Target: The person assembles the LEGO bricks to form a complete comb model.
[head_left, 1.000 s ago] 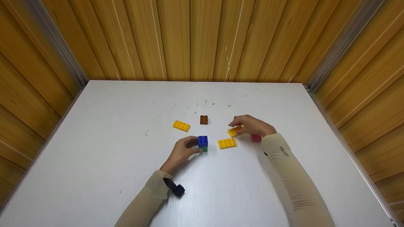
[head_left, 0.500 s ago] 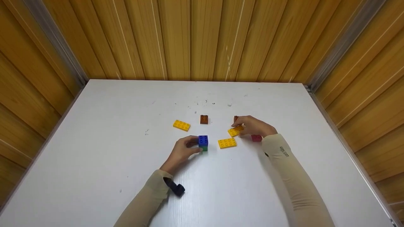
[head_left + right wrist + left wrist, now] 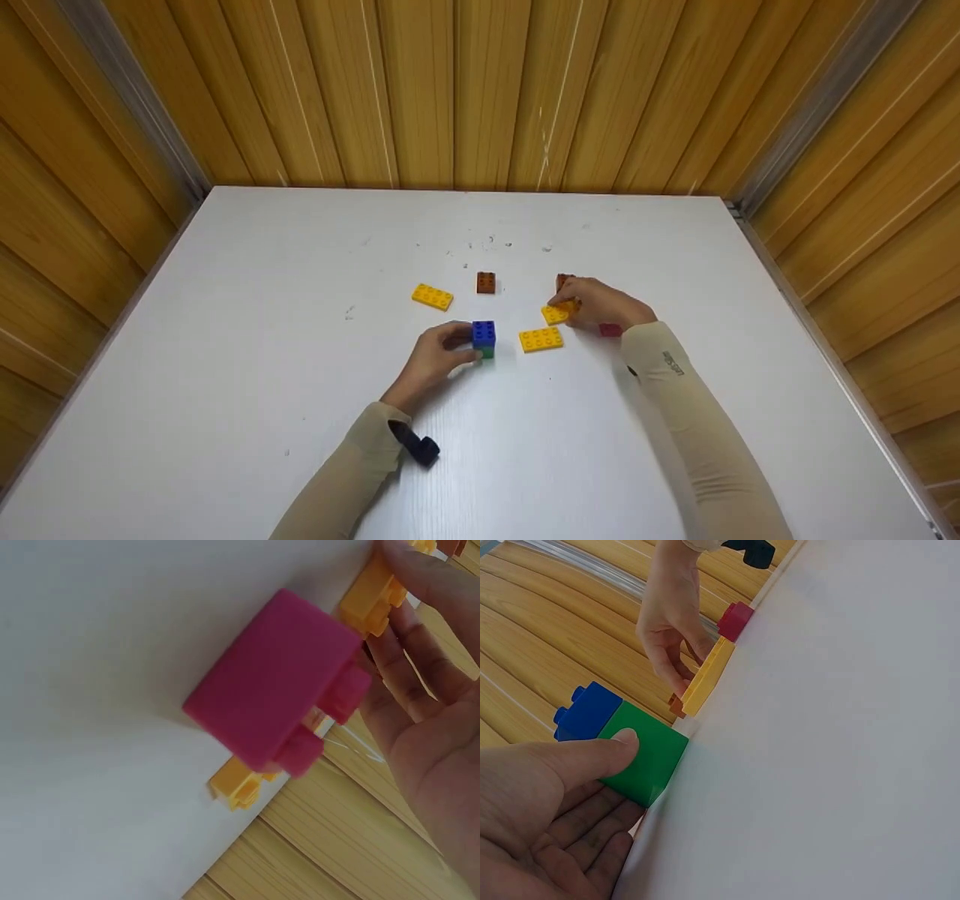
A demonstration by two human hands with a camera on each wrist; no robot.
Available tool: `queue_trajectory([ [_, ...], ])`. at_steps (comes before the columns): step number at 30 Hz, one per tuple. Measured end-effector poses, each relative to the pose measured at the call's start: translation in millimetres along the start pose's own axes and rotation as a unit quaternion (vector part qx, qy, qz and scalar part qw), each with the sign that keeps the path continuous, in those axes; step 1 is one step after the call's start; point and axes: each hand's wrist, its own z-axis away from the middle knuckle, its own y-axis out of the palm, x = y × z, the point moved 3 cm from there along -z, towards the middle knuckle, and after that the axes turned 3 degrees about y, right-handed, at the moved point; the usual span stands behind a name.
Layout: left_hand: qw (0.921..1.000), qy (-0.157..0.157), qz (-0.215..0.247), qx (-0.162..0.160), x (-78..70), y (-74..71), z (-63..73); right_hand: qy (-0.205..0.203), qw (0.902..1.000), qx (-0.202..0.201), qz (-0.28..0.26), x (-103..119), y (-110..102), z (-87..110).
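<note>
My left hand (image 3: 431, 356) grips a two-brick stack, a blue toy brick (image 3: 484, 331) on top of a green brick (image 3: 487, 351). In the left wrist view the thumb lies across the face of the green brick (image 3: 649, 754), with the stack upright at the table surface. Further right, my right hand (image 3: 600, 301) pinches a flat yellow eight-stud brick (image 3: 553, 314) between thumb and fingers; its right end is hidden by the hand. A second yellow brick (image 3: 541, 340) lies just in front of it. Beside the right wrist, a red brick (image 3: 610, 330) is partly covered.
One brown brick (image 3: 486, 283) stands behind the stack, and another brown brick (image 3: 564, 280) peeks out behind the right fingers. A third yellow brick (image 3: 433, 297) lies at the left. Wood-patterned walls (image 3: 480, 97) border the white table (image 3: 225, 337).
My right hand's fingers have drawn together onto the yellow brick, uncovering the brown brick behind them. The left hand and its stack have stayed in place.
</note>
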Motion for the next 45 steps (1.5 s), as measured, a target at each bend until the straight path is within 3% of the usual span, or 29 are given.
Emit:
queue_trajectory([
  [14,1.0,0.002,0.008,0.005,-2.1,-0.6,1.2,0.012,0.9999,-0.006,0.006,0.4,3.0,0.0],
  [23,1.0,0.006,0.001,-0.001,0.0,0.4,-1.2,-0.008,0.9998,-0.012,0.017,1.3,4.8,0.0],
  [45,0.9999,-0.012,-0.002,-0.001,-0.8,0.5,-0.4,-0.003,0.9998,-0.017,-0.002,5.9,8.9,-1.3],
])
